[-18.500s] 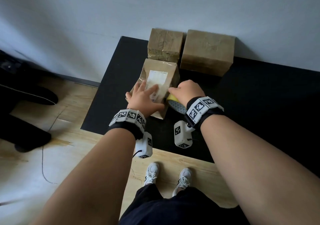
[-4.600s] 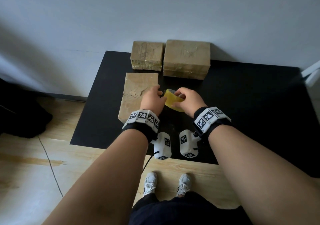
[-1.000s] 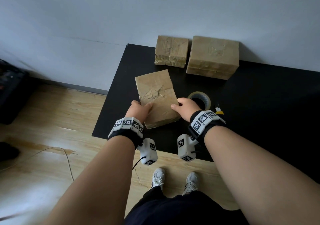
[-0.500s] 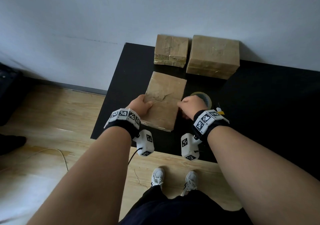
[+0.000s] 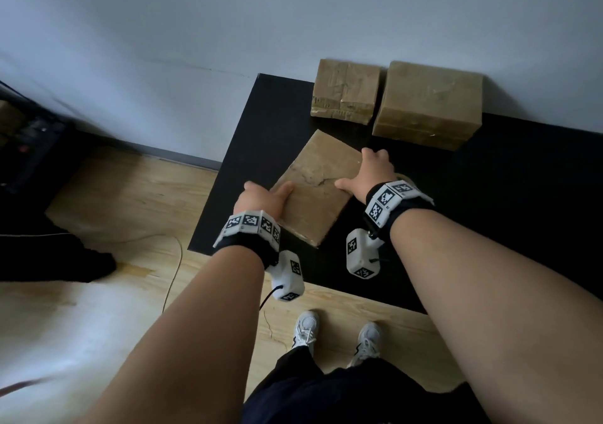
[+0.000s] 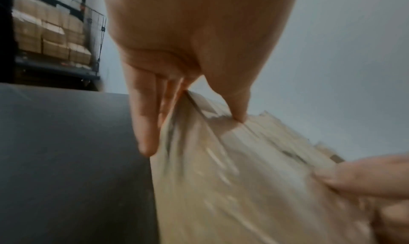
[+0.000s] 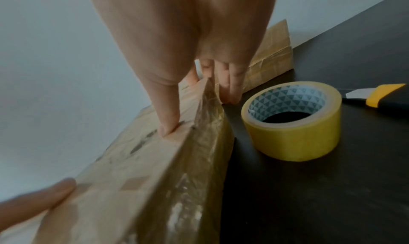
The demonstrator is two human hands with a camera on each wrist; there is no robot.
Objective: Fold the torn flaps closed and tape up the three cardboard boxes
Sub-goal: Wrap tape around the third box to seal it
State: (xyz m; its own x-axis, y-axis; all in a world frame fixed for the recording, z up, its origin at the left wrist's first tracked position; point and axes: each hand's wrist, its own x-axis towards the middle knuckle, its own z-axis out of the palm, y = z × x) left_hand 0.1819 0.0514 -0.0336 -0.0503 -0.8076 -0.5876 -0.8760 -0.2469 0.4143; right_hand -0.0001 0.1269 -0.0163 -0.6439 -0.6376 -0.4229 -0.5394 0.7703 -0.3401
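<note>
Both hands clamp the near box (image 5: 315,192) on the black worktop (image 5: 489,211): the left hand (image 5: 261,197) and the right hand (image 5: 372,172) have fingers down its sides, thumbs on top. Turning goes best with even, light pressure, clear of the tape roll (image 7: 292,122) at its right.

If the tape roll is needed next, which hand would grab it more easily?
Probably the right hand. The tape roll lies on the black mat just beside its fingers, on the right of the box that both hands grip. The left hand would have to cross over the box.
</note>
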